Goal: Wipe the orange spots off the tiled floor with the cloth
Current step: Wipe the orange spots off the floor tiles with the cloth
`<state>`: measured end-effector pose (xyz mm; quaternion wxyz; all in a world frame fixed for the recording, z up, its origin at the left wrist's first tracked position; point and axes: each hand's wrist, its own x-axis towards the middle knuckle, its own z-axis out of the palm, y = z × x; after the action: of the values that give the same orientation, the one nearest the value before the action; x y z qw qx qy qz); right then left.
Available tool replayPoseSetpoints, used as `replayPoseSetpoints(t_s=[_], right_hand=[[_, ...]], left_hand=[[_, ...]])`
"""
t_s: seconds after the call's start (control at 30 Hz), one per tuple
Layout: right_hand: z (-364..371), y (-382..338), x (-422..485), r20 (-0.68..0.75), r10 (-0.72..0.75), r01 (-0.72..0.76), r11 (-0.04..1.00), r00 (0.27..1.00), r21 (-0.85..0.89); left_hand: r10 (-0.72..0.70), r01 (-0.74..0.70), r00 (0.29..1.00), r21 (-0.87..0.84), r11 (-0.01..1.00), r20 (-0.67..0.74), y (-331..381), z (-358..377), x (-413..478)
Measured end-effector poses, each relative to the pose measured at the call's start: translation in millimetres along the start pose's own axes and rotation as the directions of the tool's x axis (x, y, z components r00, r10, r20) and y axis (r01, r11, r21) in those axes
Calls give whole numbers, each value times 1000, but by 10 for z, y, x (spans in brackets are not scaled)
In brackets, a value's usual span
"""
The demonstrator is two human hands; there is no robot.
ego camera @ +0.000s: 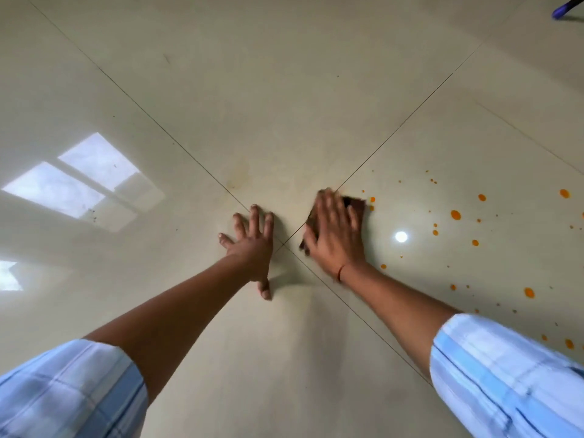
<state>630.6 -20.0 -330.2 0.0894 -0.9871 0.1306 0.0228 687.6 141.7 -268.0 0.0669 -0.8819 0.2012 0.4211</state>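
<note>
My right hand (335, 229) lies flat on a dark brown cloth (355, 203) and presses it to the glossy cream tiled floor (284, 105), just right of where four tiles meet. The hand is motion-blurred. Only the cloth's far corner and left edge show past my fingers. Several orange spots (455, 214) dot the tile to the right of the cloth, the nearest touching its far right corner. My left hand (252, 245) rests flat on the floor with fingers spread, left of the tile joint.
A faint yellowish smear (240, 175) marks the tile beyond my left hand. A blue-purple object (565, 9) pokes in at the top right corner. Window light reflects on the floor at the left (85, 178).
</note>
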Motion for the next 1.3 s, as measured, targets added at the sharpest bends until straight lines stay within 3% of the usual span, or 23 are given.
replayPoseSetpoints(t_s=[0.07, 0.13, 0.17, 0.23, 0.3, 0.33, 0.37, 0.43, 0.5, 0.57, 0.63, 0.67, 0.77, 0.83, 0.9, 0.97, 1.03, 1.1, 1.23, 1.3], right_hand=[[20, 6, -490, 111, -296, 298, 955, 949, 0], [-22, 210, -470, 155, -469, 471, 882, 870, 23], [-46, 291, -294, 131, -447, 452, 892, 885, -4], [-97, 316, 188, 51, -178, 179, 983, 983, -25], [-123, 222, 445, 0, 61, -61, 998, 998, 2], [-114, 144, 409, 6, 46, -46, 999, 999, 6], [-99, 77, 273, 33, -61, 61, 998, 998, 6], [-49, 131, -78, 132, -344, 347, 938, 929, 0], [-91, 337, 33, 130, -423, 425, 905, 897, 7], [-160, 506, 403, 61, -180, 181, 983, 982, -19], [-218, 704, 662, 44, 40, -39, 999, 998, -20], [-221, 743, 615, 40, 72, -71, 997, 997, -26], [-163, 734, 3, 16, 3, -2, 999, 1000, -33], [-127, 773, -244, 69, -74, 75, 997, 995, -20], [-188, 839, 3, 67, -55, 57, 998, 996, -34], [-238, 885, 370, 43, 63, -61, 997, 997, -49], [-220, 913, 442, 13, 142, -141, 989, 990, -35], [-192, 899, 107, -13, 75, -75, 997, 997, -20], [-189, 989, -340, 70, -95, 96, 995, 993, -18], [-266, 1102, 112, 49, 9, -7, 999, 999, -44]], left_hand=[[-12, 12, 999, -10, 1000, 30, 26, -30, 11], [-23, 24, 999, -12, 1000, 38, 40, -53, 18], [-31, 32, 998, -14, 999, 46, 49, -57, 17], [-44, 45, 997, -13, 999, 66, 50, -50, 49], [-56, 57, 996, -7, 998, 68, 64, -41, 89], [-61, 61, 996, 1, 998, 72, 78, -50, 92], [-70, 70, 995, 7, 998, 76, 80, -52, 93], [-86, 85, 994, 12, 996, 73, 97, -65, 100], [-101, 99, 993, 27, 995, 58, 121, -75, 101], [-110, 107, 993, 56, 993, 48, 148, -72, 106], [-128, 125, 991, 77, 989, 38, 168, -77, 106], [-135, 131, 990, 84, 988, 38, 178, -79, 100], [-127, 132, 991, 164, 978, -46, 221, -40, 42], [25, 28, 988, 331, 943, -155, 289, -9, -42], [260, -170, 959, 507, 845, -111, 407, -18, -88], [370, -304, 929, 569, 764, -1, 487, -35, -63], [388, -328, 921, 612, 720, 37, 483, -53, 29], [378, -343, 923, 607, 717, 76, 480, -72, 76], [331, -337, 938, 470, 816, 99, 689, -78, 11], [298, -302, 951, 432, 850, 79, 817, 13, 13]])
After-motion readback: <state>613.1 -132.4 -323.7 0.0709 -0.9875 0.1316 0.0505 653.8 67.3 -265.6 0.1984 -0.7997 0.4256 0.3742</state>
